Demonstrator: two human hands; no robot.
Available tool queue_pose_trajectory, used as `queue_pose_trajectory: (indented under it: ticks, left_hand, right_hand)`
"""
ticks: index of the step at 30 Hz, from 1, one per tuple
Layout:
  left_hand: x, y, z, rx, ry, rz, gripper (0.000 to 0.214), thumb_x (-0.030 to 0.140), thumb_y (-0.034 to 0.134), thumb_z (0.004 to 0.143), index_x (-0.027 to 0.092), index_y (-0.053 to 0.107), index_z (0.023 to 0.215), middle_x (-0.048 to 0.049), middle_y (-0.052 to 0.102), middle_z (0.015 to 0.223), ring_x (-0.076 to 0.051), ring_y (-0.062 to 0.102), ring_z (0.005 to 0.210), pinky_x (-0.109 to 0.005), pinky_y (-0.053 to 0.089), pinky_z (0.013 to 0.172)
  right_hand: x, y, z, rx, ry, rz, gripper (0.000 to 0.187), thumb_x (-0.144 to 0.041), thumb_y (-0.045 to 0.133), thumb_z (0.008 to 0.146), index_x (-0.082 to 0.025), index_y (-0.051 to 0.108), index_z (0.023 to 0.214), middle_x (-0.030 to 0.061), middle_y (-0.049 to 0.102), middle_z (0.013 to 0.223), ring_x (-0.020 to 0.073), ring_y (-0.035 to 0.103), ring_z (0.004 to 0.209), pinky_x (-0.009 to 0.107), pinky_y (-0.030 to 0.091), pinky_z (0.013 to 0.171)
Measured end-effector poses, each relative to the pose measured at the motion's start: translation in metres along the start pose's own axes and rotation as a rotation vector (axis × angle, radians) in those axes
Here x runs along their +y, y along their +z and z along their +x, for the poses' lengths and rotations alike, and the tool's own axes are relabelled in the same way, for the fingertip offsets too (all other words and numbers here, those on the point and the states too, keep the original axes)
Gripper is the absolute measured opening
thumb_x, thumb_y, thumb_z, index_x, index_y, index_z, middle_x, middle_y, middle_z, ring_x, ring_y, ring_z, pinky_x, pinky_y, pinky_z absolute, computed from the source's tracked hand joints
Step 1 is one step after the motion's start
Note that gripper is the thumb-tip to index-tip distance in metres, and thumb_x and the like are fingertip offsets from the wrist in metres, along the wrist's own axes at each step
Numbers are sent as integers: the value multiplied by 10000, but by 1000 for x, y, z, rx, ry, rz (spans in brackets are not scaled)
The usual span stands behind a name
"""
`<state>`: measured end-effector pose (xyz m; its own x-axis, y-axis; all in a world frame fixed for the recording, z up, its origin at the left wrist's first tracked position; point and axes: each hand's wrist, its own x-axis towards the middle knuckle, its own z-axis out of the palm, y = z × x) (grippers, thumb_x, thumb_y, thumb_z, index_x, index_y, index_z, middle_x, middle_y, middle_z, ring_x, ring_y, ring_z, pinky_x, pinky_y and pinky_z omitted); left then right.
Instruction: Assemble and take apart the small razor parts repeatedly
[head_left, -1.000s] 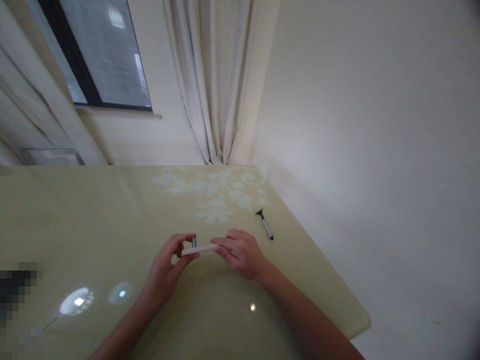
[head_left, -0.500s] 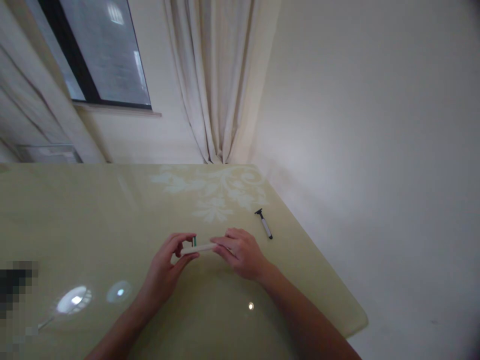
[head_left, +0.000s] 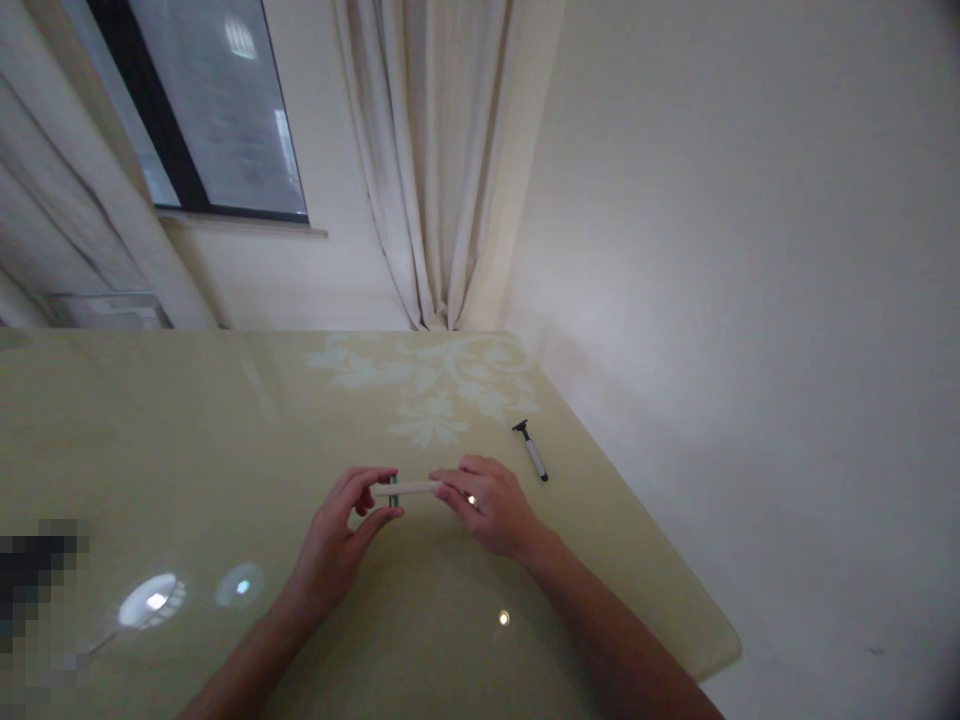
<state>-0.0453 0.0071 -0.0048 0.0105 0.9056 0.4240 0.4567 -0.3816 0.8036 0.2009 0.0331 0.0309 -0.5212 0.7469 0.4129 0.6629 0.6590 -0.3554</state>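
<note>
My left hand (head_left: pixel 343 530) pinches a small, thin green piece (head_left: pixel 394 490) upright between thumb and fingertips. In my right hand (head_left: pixel 491 508) is a slim whitish stick (head_left: pixel 416 488), gripped between thumb and fingers. The stick lies nearly level, and its far end crosses the green piece, reaching in between the left thumb and fingers. Its near end is hidden in the right hand. The stick's exact kind is too small to make out. On the table beyond my right hand lies a razor (head_left: pixel 532 453) with a black head and grey handle.
The glossy yellow-green table (head_left: pixel 187 430) has a pale floral pattern near its far edge. Its right edge slants along the white wall (head_left: pixel 712 300). Curtains (head_left: pixel 427 150) and a window (head_left: pixel 217 110) stand behind. A blurred dark object (head_left: pixel 34 570) is at the left.
The stick's left end has risen from below the green piece to across its middle, and the stick lies more level. Both hands stay close together over the table.
</note>
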Motion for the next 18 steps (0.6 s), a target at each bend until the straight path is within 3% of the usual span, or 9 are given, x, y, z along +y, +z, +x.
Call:
queue_pose_trajectory:
  ticks: [6, 10, 14, 18]
  left_hand:
    - [2, 1, -1, 6, 4, 8, 366, 480, 714, 863, 263, 704, 1156, -25, 637, 918, -192, 579, 758, -327, 519, 726]
    - [2, 1, -2, -5, 10, 22, 339, 466, 713, 868, 265, 707, 1141, -31, 657, 977, -189, 591, 785, -320, 519, 738]
    - [-1, 1, -1, 13, 29, 20, 368, 465, 718, 865, 258, 703, 1169, -17, 638, 906, -179, 574, 748, -311, 515, 720]
    - [-2, 1, 0, 10, 22, 24, 354, 477, 712, 863, 251, 711, 1135, -32, 656, 955, -183, 588, 770, -317, 519, 728]
  right_hand:
    - [0, -1, 0, 27, 29, -24, 408, -474, 448, 1082, -244, 761, 1208, 57, 675, 861, 184, 594, 800, 304, 408, 754]
    - [0, -1, 0, -1, -41, -5, 393, -478, 470, 1074, -248, 762, 1199, 51, 674, 855, 182, 593, 801, 303, 397, 747]
    - [1, 0, 0, 49, -2, -20, 407, -470, 456, 1081, -232, 762, 1205, 59, 676, 863, 183, 587, 803, 306, 394, 748]
    - [1, 0, 0, 18, -46, -8, 414, -487, 454, 1078, -240, 769, 1184, 55, 678, 852, 178, 588, 791, 300, 395, 738]
